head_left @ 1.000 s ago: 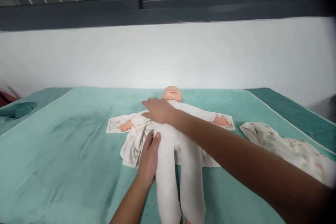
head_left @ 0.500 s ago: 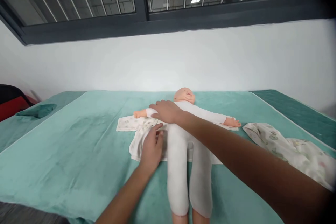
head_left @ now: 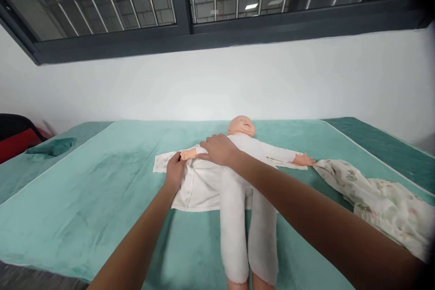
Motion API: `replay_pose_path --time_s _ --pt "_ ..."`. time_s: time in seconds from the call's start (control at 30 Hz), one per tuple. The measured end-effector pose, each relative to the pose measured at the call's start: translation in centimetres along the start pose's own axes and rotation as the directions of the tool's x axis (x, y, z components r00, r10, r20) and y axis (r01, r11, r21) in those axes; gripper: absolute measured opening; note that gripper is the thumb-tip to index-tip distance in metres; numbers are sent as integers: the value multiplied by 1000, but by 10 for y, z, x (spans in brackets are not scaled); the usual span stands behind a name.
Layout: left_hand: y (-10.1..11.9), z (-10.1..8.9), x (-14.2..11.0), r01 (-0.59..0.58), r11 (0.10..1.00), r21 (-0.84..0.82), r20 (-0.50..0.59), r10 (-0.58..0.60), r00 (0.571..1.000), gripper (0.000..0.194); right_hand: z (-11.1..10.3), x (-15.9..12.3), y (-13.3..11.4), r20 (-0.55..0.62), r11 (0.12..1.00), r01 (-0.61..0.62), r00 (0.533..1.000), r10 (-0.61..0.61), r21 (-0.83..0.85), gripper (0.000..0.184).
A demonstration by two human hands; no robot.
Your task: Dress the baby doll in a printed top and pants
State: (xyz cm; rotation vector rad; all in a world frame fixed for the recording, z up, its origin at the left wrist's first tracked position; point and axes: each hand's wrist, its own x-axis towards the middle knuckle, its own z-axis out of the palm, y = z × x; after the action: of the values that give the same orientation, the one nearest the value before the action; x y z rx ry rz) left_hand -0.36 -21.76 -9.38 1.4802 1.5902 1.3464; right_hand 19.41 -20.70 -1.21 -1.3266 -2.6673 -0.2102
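Note:
A baby doll (head_left: 249, 145) in a white body suit lies on its back, head towards the wall and arms spread. Under it is a white printed baby shirt (head_left: 200, 192), its left panel spread out beside the doll's hip. With fingers wrapped round the doll's upper arm on the left, my right hand (head_left: 219, 149) reaches across its chest. My left hand (head_left: 175, 171) is closed at the edge of the shirt by its sleeve, right beside the doll's small hand (head_left: 187, 154). Its fingertips are partly hidden. The shirt's other sleeve shows beneath the doll's far right arm.
A crumpled printed cloth garment (head_left: 380, 195) lies on the right, close to the doll's hand. Green padded cover (head_left: 84, 199) spreads over the table. A small green cushion (head_left: 52, 146) and a red and black object (head_left: 18, 138) are at the left. Behind stands a white wall (head_left: 170, 86) under a barred window.
My left hand has moved left and up from beside the doll's body to the shirt's sleeve side. The shirt's bunched left panel is now flatter. My right hand stays on the doll's upper arm.

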Motion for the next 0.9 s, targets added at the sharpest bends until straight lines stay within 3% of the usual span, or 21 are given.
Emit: replay_pose_path --time_s 0.17,0.4,0.5,0.57,0.63,0.73,0.83,0.9 --pt "-6 -3 0 73 957 -280 -21 -83 996 24 6 13 -5 103 999 -29 994 24 41 46" --pt "-13 -4 4 89 958 -274 -141 -132 981 22 12 19 -4 191 999 -24 981 15 43 45" --pt "-11 4 -6 19 993 -118 -194 -42 980 17 17 24 -7 224 999 -29 974 21 30 43" --pt "-10 11 -13 -106 987 118 -104 118 988 14 22 28 -11 223 998 -47 974 39 35 40" --pt "-10 16 -19 -257 912 321 42 257 965 15 26 32 -14 207 997 -66 977 57 41 35" --pt "-12 18 -22 -348 830 435 111 335 936 17 24 34 -18 149 995 -80 986 70 60 31" --pt "-11 17 -22 -318 823 470 78 320 944 21 9 17 -12 4 987 -121 993 122 101 29" --pt "-9 16 -23 -288 820 494 65 296 953 24 -2 -10 2 -191 939 -255 934 301 229 29"
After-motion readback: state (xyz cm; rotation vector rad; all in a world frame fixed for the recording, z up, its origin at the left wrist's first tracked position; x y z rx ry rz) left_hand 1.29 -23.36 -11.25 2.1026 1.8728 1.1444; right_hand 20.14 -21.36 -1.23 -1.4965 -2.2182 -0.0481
